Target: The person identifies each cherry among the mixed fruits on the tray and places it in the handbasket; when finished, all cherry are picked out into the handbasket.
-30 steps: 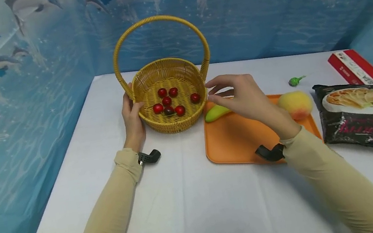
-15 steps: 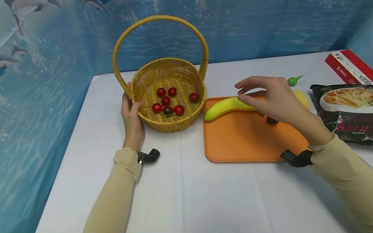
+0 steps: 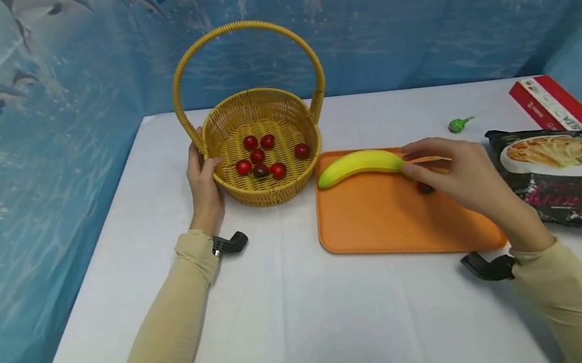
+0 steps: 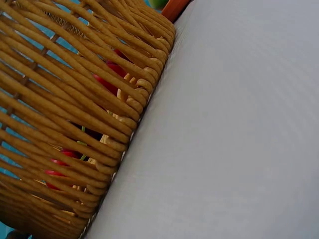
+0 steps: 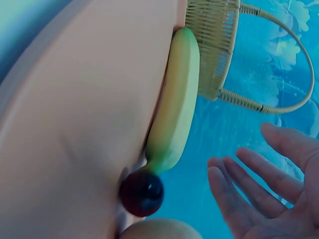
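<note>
My left hand [image 3: 204, 186] holds the side of a yellow wicker basket [image 3: 270, 196], thumb over the rim and fingers outside it. Several red cherries [image 3: 278, 171] and a darker one [image 3: 261, 171] lie in the basket. My right hand [image 3: 455, 171] is over the orange tray [image 3: 371, 219], fingers loosely bent and holding nothing. Beside its fingertips a banana [image 3: 359, 163] lies along the tray's back edge. A dark cherry [image 5: 142, 193] sits at the banana's end in the right wrist view, with a pale rounded thing [image 5: 160, 230] partly visible below.
A small green item [image 3: 459, 125] lies behind the tray. To the right is a black food packet [image 3: 559, 177], partly over a red and white box [image 3: 571, 111]. White cloth [image 3: 312, 317] covers the table, and a blue dolphin curtain [image 3: 386, 26] hangs behind.
My right hand has moved from beside the basket rim to the right and down over the tray, uncovering the banana and hiding the peach. My left hand has stayed on the basket.
</note>
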`<action>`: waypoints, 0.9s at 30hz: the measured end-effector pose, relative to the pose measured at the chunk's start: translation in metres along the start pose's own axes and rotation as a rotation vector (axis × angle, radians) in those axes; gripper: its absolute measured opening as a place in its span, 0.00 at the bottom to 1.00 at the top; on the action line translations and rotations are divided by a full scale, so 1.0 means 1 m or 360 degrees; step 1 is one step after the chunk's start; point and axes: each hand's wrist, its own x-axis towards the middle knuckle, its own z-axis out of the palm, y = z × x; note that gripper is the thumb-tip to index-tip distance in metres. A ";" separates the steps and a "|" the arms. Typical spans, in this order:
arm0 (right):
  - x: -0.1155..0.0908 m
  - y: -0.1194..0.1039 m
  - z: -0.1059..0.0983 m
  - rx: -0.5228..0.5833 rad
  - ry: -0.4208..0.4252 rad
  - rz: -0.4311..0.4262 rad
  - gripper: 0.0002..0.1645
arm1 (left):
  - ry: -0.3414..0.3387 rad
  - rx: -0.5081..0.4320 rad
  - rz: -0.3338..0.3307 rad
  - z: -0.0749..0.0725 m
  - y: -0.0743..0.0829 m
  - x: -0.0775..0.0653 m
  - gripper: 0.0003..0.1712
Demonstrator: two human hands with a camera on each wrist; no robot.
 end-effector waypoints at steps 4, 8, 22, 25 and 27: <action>-0.005 0.008 -0.001 -0.0043 0.0011 0.0043 0.22 | -0.0002 0.0012 0.0000 -0.001 0.002 0.001 0.44; -0.009 0.015 -0.001 -0.0078 0.0037 0.0030 0.21 | 0.0008 -0.0014 0.0007 -0.001 0.002 0.002 0.44; -0.015 0.018 0.006 -0.0343 -0.0102 -0.0151 0.21 | 0.0017 -0.0022 -0.0014 0.001 0.003 0.001 0.44; -0.017 0.016 0.006 -0.0360 -0.0157 -0.0141 0.22 | 0.0012 0.0001 0.0000 0.000 0.001 0.001 0.44; -0.019 0.015 0.005 -0.0376 -0.0170 -0.0137 0.22 | 0.0013 0.0009 0.0005 0.000 0.000 0.001 0.44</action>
